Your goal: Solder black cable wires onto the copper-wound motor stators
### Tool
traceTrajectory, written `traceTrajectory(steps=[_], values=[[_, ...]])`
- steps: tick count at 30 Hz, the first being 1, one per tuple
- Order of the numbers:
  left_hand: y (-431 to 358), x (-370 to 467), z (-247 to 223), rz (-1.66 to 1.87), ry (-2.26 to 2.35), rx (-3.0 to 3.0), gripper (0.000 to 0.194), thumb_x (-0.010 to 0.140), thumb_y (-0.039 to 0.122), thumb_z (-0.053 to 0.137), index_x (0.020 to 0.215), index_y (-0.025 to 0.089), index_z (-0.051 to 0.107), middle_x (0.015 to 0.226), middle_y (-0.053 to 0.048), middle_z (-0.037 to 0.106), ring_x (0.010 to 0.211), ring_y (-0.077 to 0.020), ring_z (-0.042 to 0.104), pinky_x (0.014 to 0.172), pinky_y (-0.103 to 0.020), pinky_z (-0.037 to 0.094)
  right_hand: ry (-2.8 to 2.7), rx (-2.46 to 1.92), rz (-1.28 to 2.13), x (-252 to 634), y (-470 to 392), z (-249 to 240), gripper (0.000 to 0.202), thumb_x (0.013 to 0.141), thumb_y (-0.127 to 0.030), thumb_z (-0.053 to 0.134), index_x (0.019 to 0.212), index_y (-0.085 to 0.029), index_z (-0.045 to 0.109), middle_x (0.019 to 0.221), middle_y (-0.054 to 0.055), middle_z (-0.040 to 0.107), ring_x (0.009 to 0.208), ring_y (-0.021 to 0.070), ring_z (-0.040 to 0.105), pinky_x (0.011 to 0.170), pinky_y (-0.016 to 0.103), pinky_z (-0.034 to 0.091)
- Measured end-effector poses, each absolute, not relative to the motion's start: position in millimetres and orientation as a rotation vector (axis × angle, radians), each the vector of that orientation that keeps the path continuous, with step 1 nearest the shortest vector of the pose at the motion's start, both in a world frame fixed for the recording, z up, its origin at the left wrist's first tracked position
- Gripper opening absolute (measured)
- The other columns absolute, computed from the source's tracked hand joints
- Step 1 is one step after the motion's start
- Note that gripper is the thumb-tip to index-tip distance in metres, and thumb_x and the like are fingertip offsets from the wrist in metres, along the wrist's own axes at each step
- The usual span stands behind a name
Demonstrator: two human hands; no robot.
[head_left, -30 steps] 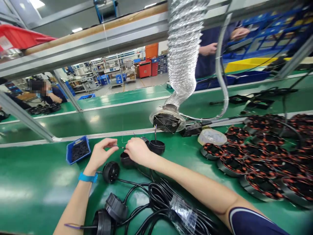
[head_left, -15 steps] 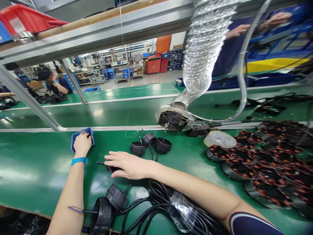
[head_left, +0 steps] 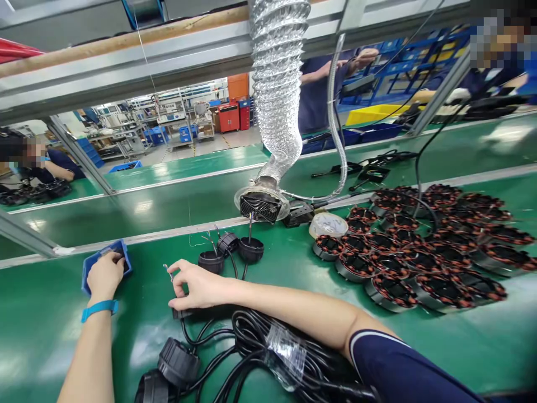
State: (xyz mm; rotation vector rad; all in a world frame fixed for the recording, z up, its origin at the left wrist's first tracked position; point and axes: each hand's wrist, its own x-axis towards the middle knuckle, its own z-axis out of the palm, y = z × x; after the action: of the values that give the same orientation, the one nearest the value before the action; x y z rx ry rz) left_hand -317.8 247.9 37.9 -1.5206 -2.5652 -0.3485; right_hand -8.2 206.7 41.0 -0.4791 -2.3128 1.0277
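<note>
Nearest, below the right hand's fingers, a bundle of black cables [head_left: 247, 330] is lying on the bench [head_left: 42, 319], clear wrap [head_left: 285, 355] binding its coils, presumably so they are not spreading. Two ridged black caps [head_left: 178, 361] [head_left: 151, 389] are resting nearer the body than those fingers.

The right hand [head_left: 201, 285] is arching over a partly hidden black part [head_left: 182, 314], its forefinger lying right by some thin wire ends [head_left: 168, 271]. Thumb and forefinger are standing apart, leaving a clear gap; whether any finger is gripping the wires, I cannot tell. The arch is probably giving the upright ends room.

Left of these fingers, the left hand [head_left: 104, 275] is sitting in a blue bin [head_left: 127, 260], fingers bending down among its contents; the rim and knuckles are hiding whether they are holding anything.

Just beyond the right fingers, two black cups [head_left: 211, 263] [head_left: 251, 252] are facing upward, seemingly so their wires are standing free, with a ridged cap [head_left: 227, 242] sitting between them. Farther right of the fingers, wound rings [head_left: 388, 301] are lying clustered. Beyond the cups, a fan [head_left: 260, 206] is hanging under a foil duct [head_left: 279, 84].
</note>
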Motion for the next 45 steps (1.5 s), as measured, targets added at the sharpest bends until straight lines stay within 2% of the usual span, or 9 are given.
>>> traceTrajectory(steps=[5,8,12,14,17,23,31,37,45], values=[[249,-318,36,-0.426,-2.541,-1.507,0.033,0.085,0.035,0.05,0.105,0.02,0.073,0.104,-0.015,0.073,0.093,-0.0369,0.067,0.076,-0.044,0.053,-1.981,-0.528,1.449,-14,209,35,0.019,0.068,-0.017,0.08,0.067,-0.014,0.061,0.122,0.01,0.057,0.089,0.0143,0.067,0.078,0.026,0.054],[247,-315,35,-0.526,-2.434,-1.477,0.032,0.086,0.034,0.05,0.1,0.018,0.074,0.102,-0.016,0.073,0.091,-0.0368,0.067,0.076,-0.044,0.052,-1.785,-0.55,1.533,-18,211,33,0.02,0.067,-0.01,0.076,0.081,-0.016,0.063,0.104,0.005,0.066,0.071,0.0095,0.066,0.075,0.027,0.055],[246,-312,36,-0.658,-2.342,-1.439,0.033,0.088,0.034,0.049,0.098,0.016,0.075,0.105,-0.017,0.072,0.093,-0.0346,0.067,0.081,-0.043,0.051,-1.552,-0.591,1.633,-23,215,32,0.034,0.072,-0.009,0.069,0.102,-0.018,0.057,0.076,-0.001,0.07,0.07,0.0139,0.069,0.073,0.03,0.055],[247,-312,36,-0.698,-2.349,-1.419,0.033,0.088,0.033,0.05,0.098,0.015,0.075,0.105,-0.017,0.072,0.096,-0.0334,0.066,0.085,-0.042,0.05,-1.521,-0.605,1.62,-24,218,33,0.026,0.074,-0.014,0.068,0.099,-0.016,0.06,0.071,0.0,0.07,0.067,0.015,0.068,0.072,0.031,0.055],[249,-316,35,-0.788,-2.351,-1.428,0.032,0.086,0.027,0.05,0.101,0.012,0.074,0.105,-0.017,0.072,0.101,-0.0302,0.066,0.093,-0.038,0.048,-1.517,-0.669,1.459,-21,219,37,0.012,0.08,-0.019,0.064,0.09,-0.014,0.068,0.073,0.002,0.07,0.065,0.0147,0.066,0.07,0.029,0.053],[247,-319,34,-0.86,-2.376,-1.426,0.032,0.085,0.022,0.048,0.103,0.014,0.074,0.105,-0.015,0.074,0.1,-0.0273,0.067,0.093,-0.036,0.048,-1.812,-0.735,0.967,-13,218,41,0.015,0.088,-0.017,0.059,0.09,-0.015,0.074,0.082,0.004,0.069,0.073,0.0148,0.061,0.072,0.028,0.047],[244,-316,36,-0.916,-2.341,-1.4,0.033,0.08,0.021,0.05,0.1,0.011,0.075,0.098,-0.015,0.074,0.094,-0.0283,0.069,0.092,-0.037,0.049,-1.959,-0.753,0.854,-14,219,35,0.015,0.089,-0.018,0.06,0.081,-0.016,0.073,0.079,0.004,0.069,0.07,0.0142,0.059,0.065,0.026,0.044],[243,-307,48,-1.272,-2.315,-1.417,0.026,0.076,0.025,0.056,0.092,0.013,0.075,0.089,-0.011,0.076,0.084,-0.0244,0.071,0.091,-0.037,0.052,-1.76,-0.775,1.02,-14,221,36,0.018,0.09,-0.023,0.055,0.084,-0.016,0.07,0.072,0.002,0.068,0.065,0.0141,0.061,0.063,0.025,0.047],[229,-238,69,-2.143,-2.042,-1.954,0.033,0.074,0.035,0.073,0.096,0.012,0.071,0.087,-0.01,0.074,0.078,-0.0213,0.072,0.082,-0.037,0.058,-1.573,-0.806,1.157,-16,220,42,0.013,0.084,-0.02,0.059,0.083,-0.014,0.071,0.069,0.001,0.067,0.062,0.0142,0.062,0.062,0.026,0.048]])
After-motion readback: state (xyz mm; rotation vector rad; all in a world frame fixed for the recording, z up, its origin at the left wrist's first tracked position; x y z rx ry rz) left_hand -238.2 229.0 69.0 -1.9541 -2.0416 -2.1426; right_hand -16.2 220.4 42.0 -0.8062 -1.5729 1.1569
